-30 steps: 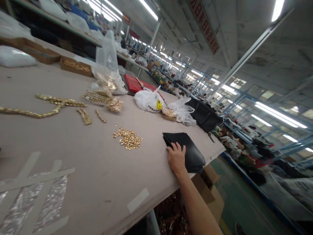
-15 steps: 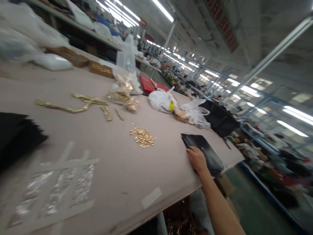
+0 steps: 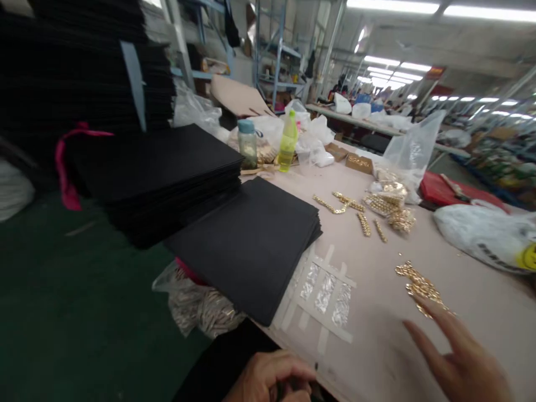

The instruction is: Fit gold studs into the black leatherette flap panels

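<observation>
Standing apart, the thumb and finger of the right hand (image 3: 467, 357) are directed at a loose pile of small, shiny gold-coloured pieces (image 3: 422, 286) on the pale, flat-topped table (image 3: 377, 352). The pile lies just ahead of that hand, its long axis running from far left to near right; contact at the near end cannot be confirmed. The right hand is plainly the nearer. The left hand (image 3: 270, 377), fingers curled, is beside the table's near edge; whether it holds anything cannot be told. Ahead of it, a stack of flat black rectangular sheets (image 3: 247, 243) overhangs that edge.
</observation>
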Tool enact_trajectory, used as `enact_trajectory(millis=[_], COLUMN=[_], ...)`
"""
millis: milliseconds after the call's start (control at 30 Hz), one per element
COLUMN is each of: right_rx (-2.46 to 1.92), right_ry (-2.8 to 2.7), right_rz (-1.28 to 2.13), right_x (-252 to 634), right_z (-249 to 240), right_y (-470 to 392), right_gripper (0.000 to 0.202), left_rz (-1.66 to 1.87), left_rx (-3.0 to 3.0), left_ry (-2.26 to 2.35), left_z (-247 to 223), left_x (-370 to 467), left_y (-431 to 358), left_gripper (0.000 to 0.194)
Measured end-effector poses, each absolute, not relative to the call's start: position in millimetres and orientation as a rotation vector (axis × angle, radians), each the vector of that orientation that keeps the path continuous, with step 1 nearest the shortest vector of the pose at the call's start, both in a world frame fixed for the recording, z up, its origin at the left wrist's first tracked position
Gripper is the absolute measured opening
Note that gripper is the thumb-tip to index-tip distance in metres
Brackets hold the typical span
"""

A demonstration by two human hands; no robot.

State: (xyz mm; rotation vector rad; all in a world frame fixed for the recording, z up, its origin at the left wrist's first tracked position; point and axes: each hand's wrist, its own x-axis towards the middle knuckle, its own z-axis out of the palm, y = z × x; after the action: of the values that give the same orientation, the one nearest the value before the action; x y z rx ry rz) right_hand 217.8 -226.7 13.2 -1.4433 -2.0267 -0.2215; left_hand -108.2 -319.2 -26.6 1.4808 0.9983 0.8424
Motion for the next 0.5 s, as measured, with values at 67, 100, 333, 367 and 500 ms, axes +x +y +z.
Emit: enact_trajectory(millis=[67,100,333,367,500], right_rx=[-1.173,-1.038,-0.626,-0.588,-0.591], right_ry=[-2.256,-2.339,-2.511,-2.500,-2.423], right_rz=[-0.127,-0.079,0.040,0.037,0.104], right_x=[156,124,9,7,12], right_z=[12,14,37,39,52], right_y=[-227,-229,-237,-235,-237], right_gripper=[0.042,0.041,0.022,0.021,0.025], left_rz=[0.910,0.930,1.032,1.050,1.096], left_rx=[1.393,1.354,1.101,1.060,0.922], left_ry=[1.073,1.113,1.125,1.109,1.085], left_z=[-17,-14,-5,-5,-5], left_x=[-123,-131,-175,-178,-184], left_y=[-327,-330,-335,-332,-324], left_gripper=[0.043,0.042,0.045,0.046,0.047])
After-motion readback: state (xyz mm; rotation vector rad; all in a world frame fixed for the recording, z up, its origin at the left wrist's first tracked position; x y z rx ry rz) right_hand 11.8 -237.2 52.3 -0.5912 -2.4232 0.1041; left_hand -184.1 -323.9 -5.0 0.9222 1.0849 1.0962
